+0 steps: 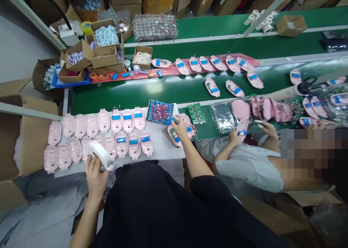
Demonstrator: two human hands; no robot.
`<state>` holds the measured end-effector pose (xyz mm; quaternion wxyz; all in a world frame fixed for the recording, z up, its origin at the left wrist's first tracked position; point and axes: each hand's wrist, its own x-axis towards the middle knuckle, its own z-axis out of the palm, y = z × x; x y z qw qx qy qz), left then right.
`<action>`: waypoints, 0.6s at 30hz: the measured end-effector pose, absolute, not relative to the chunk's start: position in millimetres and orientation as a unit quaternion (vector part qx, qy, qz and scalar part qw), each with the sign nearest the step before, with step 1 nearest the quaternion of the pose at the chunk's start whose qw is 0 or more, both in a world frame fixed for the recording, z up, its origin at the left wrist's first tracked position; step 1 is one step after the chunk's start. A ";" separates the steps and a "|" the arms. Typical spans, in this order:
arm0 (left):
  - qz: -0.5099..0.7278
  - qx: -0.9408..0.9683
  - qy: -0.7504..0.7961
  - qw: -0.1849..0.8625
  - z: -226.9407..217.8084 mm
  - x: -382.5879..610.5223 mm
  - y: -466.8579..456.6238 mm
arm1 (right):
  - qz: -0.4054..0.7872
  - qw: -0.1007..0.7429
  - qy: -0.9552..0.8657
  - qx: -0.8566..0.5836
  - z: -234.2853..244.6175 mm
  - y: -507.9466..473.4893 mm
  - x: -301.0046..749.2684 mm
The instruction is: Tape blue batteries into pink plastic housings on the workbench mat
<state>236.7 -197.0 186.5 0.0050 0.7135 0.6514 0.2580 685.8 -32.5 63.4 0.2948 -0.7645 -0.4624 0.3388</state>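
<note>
My left hand (95, 176) is closed around a roll of white tape (100, 154) at the near edge of the white work sheet (160, 146). Two rows of pink plastic shells (81, 126) lie on that sheet, and those towards the right carry blue batteries (133, 141). My right hand (178, 125) reaches forward and pinches a blue battery (171, 121) just below a tray of blue batteries with red wires (160, 111). Under that hand sits a small stack of pink shells (187, 131).
A co-worker to my right holds a pink shell (241, 126) beside bags of pink covers (268, 109) and green circuit boards (196, 113). More shells ride the green conveyor (163, 90). Cardboard boxes of white rings (106, 36) stand at the back left. A large carton (29, 139) flanks my left.
</note>
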 end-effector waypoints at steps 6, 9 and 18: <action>0.241 0.739 0.629 0.034 197.0 252.8 -204.1 | 0.691 0.315 -0.386 -0.523 121.7 -110.3 649.2; 0.218 0.759 0.612 0.046 203.1 261.7 -213.1 | 0.806 0.184 -0.424 -0.370 166.1 -149.7 626.7; 0.189 0.783 0.589 0.066 217.3 272.6 -228.2 | 0.698 0.168 -0.642 -0.268 232.3 -165.8 587.1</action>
